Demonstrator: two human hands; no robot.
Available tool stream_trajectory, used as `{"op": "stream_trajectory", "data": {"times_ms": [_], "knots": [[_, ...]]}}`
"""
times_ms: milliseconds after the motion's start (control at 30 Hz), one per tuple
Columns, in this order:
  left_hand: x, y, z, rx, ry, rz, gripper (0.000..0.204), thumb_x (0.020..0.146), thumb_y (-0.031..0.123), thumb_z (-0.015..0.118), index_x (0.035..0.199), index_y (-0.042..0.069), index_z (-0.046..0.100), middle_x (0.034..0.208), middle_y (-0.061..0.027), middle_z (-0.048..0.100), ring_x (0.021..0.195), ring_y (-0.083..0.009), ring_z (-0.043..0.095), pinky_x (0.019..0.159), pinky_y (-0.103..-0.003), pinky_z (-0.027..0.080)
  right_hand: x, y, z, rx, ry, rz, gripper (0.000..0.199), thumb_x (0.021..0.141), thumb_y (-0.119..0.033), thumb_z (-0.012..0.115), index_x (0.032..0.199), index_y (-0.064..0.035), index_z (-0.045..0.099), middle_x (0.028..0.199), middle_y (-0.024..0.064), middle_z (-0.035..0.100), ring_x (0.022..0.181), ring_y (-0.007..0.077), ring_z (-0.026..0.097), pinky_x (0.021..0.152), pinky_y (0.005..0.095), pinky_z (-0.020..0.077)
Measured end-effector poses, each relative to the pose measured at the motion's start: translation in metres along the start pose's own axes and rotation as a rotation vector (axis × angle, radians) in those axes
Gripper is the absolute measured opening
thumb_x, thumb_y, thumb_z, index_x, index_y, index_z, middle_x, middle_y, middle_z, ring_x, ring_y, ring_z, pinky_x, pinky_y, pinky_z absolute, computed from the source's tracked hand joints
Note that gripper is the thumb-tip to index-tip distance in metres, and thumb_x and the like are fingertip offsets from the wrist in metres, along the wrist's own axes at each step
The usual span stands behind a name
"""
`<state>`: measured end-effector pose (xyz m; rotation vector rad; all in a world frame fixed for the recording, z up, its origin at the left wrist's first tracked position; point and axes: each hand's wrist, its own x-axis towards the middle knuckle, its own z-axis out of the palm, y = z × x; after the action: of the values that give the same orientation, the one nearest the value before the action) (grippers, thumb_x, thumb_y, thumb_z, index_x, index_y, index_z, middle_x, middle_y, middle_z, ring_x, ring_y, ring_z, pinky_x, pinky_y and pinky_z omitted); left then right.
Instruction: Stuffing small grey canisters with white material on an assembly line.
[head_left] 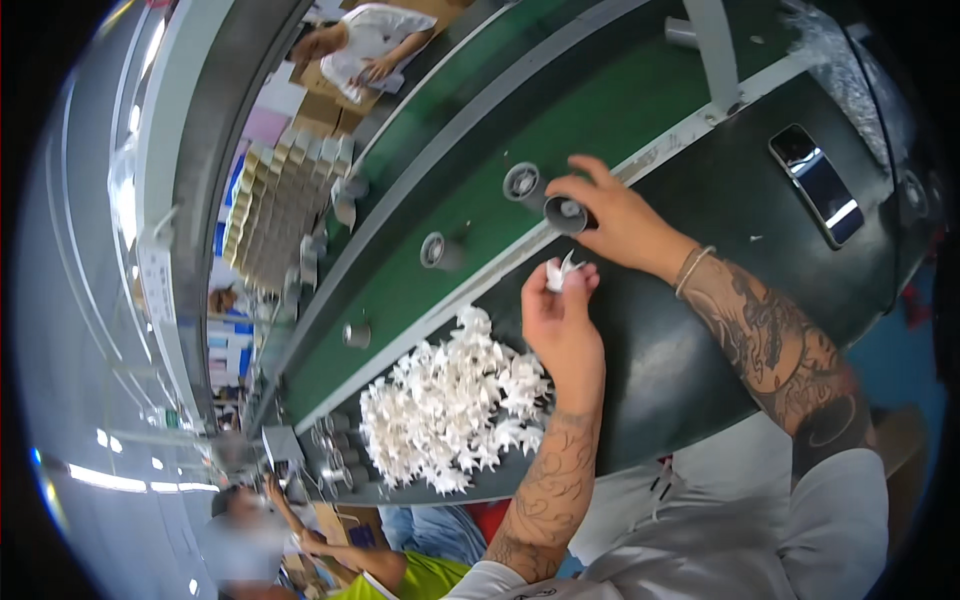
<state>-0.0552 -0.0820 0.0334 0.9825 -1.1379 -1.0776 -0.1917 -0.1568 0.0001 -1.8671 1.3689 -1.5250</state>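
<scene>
My left hand [565, 335] pinches a small white pronged plastic piece [560, 274] between thumb and fingers, at the near edge of the conveyor. Just above it, my right hand [628, 225] grips a grey cylindrical cup [567, 214], its round mouth turned toward me. Inside that cup a lighter centre part shows. Close beyond it, a second grey cup [523, 182] stands on the green belt, apart from my fingers. To the left of my left forearm, a heap of white pronged pieces [450, 400] is spread over the dark work surface.
On the green conveyor belt [400, 300] stand more grey cups [437, 251]. A phone [817, 185] lies at the right on the dark worktop [690, 330]. A metal post [708, 55] rises at the belt's edge. Across the belt is a co-worker [375, 45]; others sit lower left.
</scene>
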Motion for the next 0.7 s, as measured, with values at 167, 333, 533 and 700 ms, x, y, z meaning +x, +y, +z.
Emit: {"op": "stream_trajectory", "data": {"times_ms": [167, 333, 533, 700], "knots": [[-0.006, -0.018, -0.007, 0.135, -0.019, 0.038, 0.034, 0.103, 0.009, 0.065, 0.132, -0.006, 0.059, 0.111, -0.0105, 0.07, 0.099, -0.012, 0.066, 0.089, -0.026, 0.053, 0.0, 0.002, -0.007, 0.04, -0.204, 0.054, 0.058, 0.076, 0.002, 0.073, 0.128, -0.0186, 0.061, 0.124, 0.0184, 0.058, 0.109, 0.0411, 0.066, 0.091, 0.0433, 0.0553], [0.002, -0.02, -0.011, 0.204, 0.0, 0.093, 0.027, 0.102, 0.009, 0.066, 0.125, -0.005, 0.065, 0.112, -0.0078, 0.07, 0.098, -0.0104, 0.065, 0.088, -0.025, 0.052, 0.002, 0.004, -0.018, 0.104, -0.312, -0.036, 0.056, 0.074, 0.001, 0.074, 0.126, -0.0155, 0.063, 0.117, 0.015, 0.061, 0.104, 0.037, 0.066, 0.088, 0.0416, 0.0542], [0.003, -0.015, -0.012, 0.175, -0.081, 0.084, 0.023, 0.099, 0.009, 0.07, 0.117, -0.004, 0.07, 0.111, -0.0077, 0.068, 0.098, -0.0135, 0.065, 0.092, -0.028, 0.052, -0.006, 0.002, -0.027, 0.201, -0.338, -0.112, 0.055, 0.074, -0.002, 0.075, 0.127, -0.0132, 0.063, 0.112, 0.0138, 0.062, 0.106, 0.0347, 0.063, 0.091, 0.0407, 0.052], [0.013, -0.016, -0.02, 0.444, -0.076, 0.254, 0.02, 0.095, 0.007, 0.072, 0.114, -0.002, 0.073, 0.118, -0.0104, 0.064, 0.095, -0.0168, 0.069, 0.083, -0.028, 0.056, -0.003, -0.001, -0.025, 0.251, -0.395, -0.095, 0.054, 0.075, -0.002, 0.074, 0.127, -0.0107, 0.062, 0.11, 0.0138, 0.062, 0.107, 0.0335, 0.062, 0.091, 0.0399, 0.0511]]}}
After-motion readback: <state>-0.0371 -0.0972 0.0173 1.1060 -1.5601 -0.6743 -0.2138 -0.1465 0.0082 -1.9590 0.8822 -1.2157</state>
